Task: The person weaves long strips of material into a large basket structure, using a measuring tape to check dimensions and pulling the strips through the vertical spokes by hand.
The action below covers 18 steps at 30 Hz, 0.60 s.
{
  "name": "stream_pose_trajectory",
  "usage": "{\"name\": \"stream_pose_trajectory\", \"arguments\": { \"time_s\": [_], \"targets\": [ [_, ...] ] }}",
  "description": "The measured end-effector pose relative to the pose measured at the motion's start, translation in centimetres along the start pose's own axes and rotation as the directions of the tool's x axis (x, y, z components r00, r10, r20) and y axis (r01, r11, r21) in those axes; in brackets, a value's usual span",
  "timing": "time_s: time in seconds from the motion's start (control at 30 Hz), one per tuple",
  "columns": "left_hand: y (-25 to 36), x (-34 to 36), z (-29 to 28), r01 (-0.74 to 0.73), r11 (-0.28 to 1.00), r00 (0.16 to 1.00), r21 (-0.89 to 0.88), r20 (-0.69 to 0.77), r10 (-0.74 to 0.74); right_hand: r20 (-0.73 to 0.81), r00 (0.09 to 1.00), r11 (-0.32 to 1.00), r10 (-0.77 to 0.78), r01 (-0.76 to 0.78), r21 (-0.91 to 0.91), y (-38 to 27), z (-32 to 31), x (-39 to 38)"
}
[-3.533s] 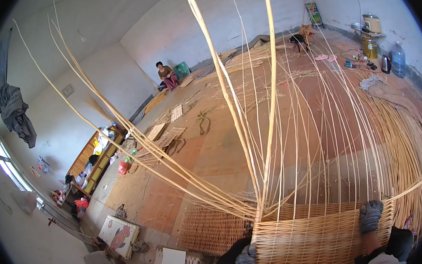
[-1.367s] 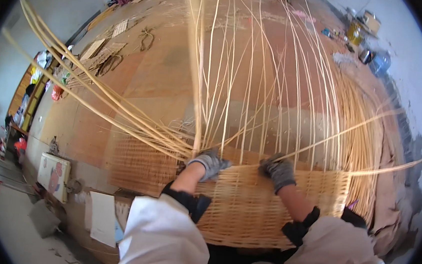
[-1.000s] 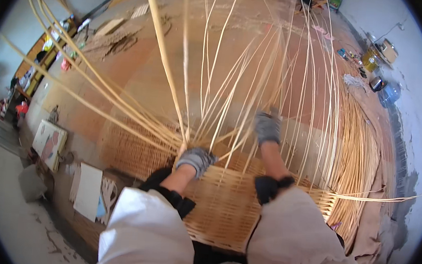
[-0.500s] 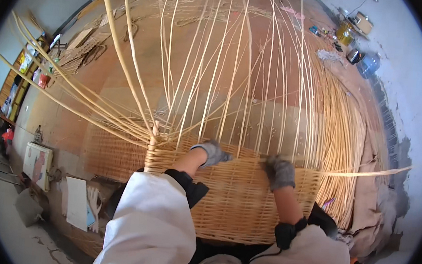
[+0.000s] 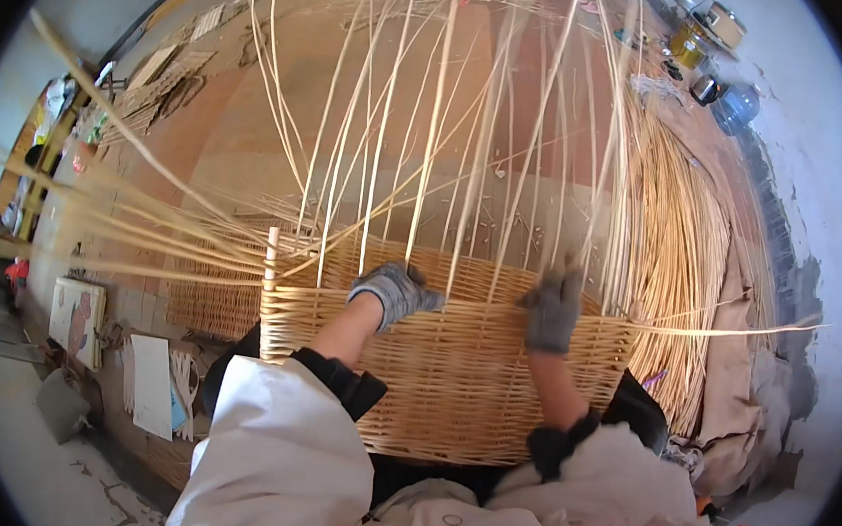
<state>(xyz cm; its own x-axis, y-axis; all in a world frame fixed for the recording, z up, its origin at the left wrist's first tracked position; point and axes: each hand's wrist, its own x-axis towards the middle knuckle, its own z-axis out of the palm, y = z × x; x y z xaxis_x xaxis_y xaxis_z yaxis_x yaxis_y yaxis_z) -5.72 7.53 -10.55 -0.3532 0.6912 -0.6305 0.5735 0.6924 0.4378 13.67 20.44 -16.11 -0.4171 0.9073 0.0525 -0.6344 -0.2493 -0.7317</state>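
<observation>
A half-woven wicker basket (image 5: pixel 430 384) lies tilted against my lap, its near wall facing me. Tall pale willow rods (image 5: pixel 441 115) rise from its woven edge. My left hand (image 5: pixel 396 293), in a grey glove, is closed over the top edge of the near wall, beside a rod, with the thumb lying along the edge to the right. Farther right, my right hand (image 5: pixel 552 315), also gloved, is raised at the same edge among the rods. Its fingers are smeared by motion, so what they hold does not show. A thick corner post (image 5: pixel 272 255) stands at the basket's left end.
Long rods (image 5: pixel 167 136) stick out to the left from the corner. A large bundle of willow rods (image 5: pixel 677 255) lies on the floor at right, beside brown cloth (image 5: pixel 731 380). A blue water jug (image 5: pixel 735 108) stands by the right wall. Cardboard pieces (image 5: pixel 162 70) lie far left.
The basket and its corner post have shifted left in view, and the rods sway. My left hand has moved slightly left along the edge; my right hand has lifted, fingers pointing up.
</observation>
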Motion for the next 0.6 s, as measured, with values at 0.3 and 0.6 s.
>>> {"name": "stream_pose_trajectory", "arguments": {
  "time_s": [0.3,0.6],
  "targets": [
    [13.5,3.6,4.1,-0.001,0.946,0.930,0.325,-0.347,0.120,-0.187,0.982,0.846,-0.014,-0.088,-0.526,-10.2,-4.0,0.9],
    [16.7,6.2,8.8,-0.097,0.995,0.983,-0.029,-0.161,0.091,0.395,0.915,-0.312,-0.086,0.352,-0.883,-5.4,-6.2,15.7]
  ]
}}
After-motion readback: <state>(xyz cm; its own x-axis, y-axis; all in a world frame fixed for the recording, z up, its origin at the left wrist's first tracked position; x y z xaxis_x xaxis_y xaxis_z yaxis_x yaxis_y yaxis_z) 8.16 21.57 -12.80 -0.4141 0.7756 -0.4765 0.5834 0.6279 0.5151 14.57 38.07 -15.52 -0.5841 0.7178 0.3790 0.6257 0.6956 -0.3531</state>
